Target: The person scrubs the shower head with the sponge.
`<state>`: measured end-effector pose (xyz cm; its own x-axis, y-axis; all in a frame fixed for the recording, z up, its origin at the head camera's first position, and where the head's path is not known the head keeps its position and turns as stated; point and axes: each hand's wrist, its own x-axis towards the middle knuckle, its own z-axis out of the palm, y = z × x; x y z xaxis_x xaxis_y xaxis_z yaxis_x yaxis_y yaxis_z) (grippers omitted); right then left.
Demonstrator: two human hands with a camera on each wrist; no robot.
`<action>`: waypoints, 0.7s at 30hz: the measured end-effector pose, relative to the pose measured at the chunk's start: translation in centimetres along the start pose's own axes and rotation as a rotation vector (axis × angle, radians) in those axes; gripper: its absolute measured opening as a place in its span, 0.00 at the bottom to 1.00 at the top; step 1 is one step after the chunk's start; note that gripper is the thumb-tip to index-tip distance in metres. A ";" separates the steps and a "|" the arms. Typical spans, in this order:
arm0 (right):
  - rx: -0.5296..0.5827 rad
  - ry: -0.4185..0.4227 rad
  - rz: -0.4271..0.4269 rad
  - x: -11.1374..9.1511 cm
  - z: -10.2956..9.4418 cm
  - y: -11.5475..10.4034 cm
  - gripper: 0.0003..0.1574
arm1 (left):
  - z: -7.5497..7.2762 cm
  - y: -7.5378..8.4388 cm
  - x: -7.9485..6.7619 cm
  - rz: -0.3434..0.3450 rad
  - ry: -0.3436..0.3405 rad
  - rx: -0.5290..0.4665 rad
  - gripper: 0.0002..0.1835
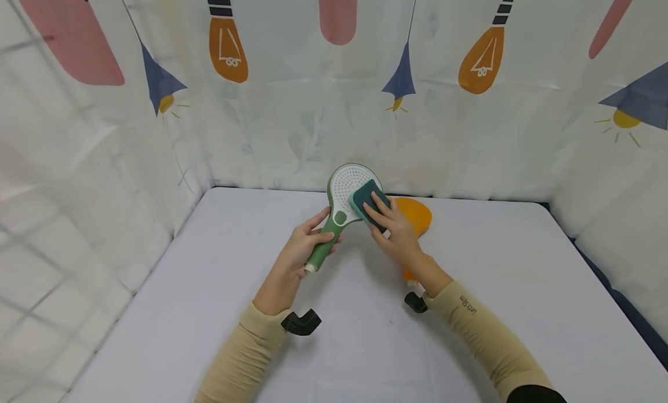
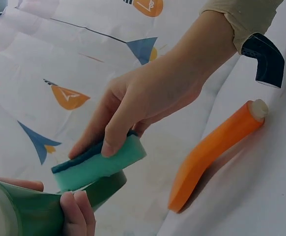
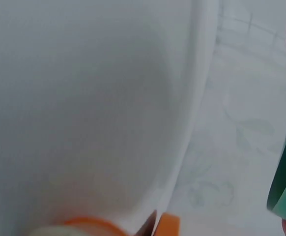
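Observation:
My left hand [image 1: 301, 247] grips the green handle of a shower head [image 1: 341, 185], whose round white spray face with many small nozzles is turned up toward me. Between the thumb and fingers of my right hand [image 1: 398, 232] is a sponge [image 1: 369, 201] with a dark teal top and a lighter green body. The sponge lies against the right side of the spray face. In the left wrist view, the sponge [image 2: 101, 164] sits on the green head's edge. An orange shower head [image 1: 412, 214] rests on the table behind my right hand, partly hidden by it.
The white table [image 1: 250, 229] has rounded far corners. Patterned curtains [image 1: 292, 119] with lamps and bulbs hang along its back and sides. A black curved wrist piece [image 1: 301, 323] projects from the left cuff, and another [image 1: 416, 302] from the right.

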<state>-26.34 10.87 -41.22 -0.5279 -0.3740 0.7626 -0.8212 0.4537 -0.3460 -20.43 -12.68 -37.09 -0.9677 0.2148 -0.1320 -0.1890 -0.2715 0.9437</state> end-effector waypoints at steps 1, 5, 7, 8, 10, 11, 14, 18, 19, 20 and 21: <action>-0.002 -0.004 -0.006 0.0 0.2 -0.4 0.28 | 0.0 0.0 0.0 0.003 0.001 0.007 0.37; -0.007 -0.025 -0.046 0.4 0.4 -1.9 0.28 | 0.0 -0.1 0.1 0.012 0.002 0.039 0.37; -0.002 -0.033 -0.084 0.8 0.4 -2.1 0.28 | -0.1 0.0 0.1 0.018 -0.002 0.055 0.37; 0.002 -0.031 -0.103 1.0 0.4 -2.1 0.28 | -0.2 0.0 0.1 0.021 -0.008 0.058 0.37; 0.014 -0.020 -0.131 1.5 0.3 -1.8 0.28 | -0.3 0.2 0.1 0.026 -0.015 0.056 0.37; 0.017 -0.014 -0.143 1.7 0.1 -1.5 0.28 | -0.4 0.3 0.0 0.028 -0.017 0.054 0.37; 0.006 -0.005 -0.160 2.3 -0.3 -0.6 0.28 | -0.5 0.6 -0.2 0.035 -0.024 0.045 0.37; -0.026 -0.005 -0.104 2.7 -1.1 0.4 0.27 | -0.7 0.8 -0.4 0.048 -0.034 0.044 0.37; -0.031 0.000 -0.066 2.6 -1.3 0.6 0.27 | -0.7 0.8 -0.4 0.047 -0.040 0.040 0.37; -0.035 0.012 -0.017 2.5 -1.5 0.8 0.28 | -0.7 0.7 -0.4 0.047 -0.048 0.043 0.37; -0.040 0.026 0.032 2.5 -1.7 1.0 0.28 | -0.7 0.7 -0.5 0.045 -0.054 0.042 0.37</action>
<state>-28.07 11.77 -38.74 -0.5471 -0.3376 0.7660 -0.7947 0.4969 -0.3486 -20.24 -13.61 -36.57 -0.9644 0.2538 -0.0738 -0.1375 -0.2430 0.9602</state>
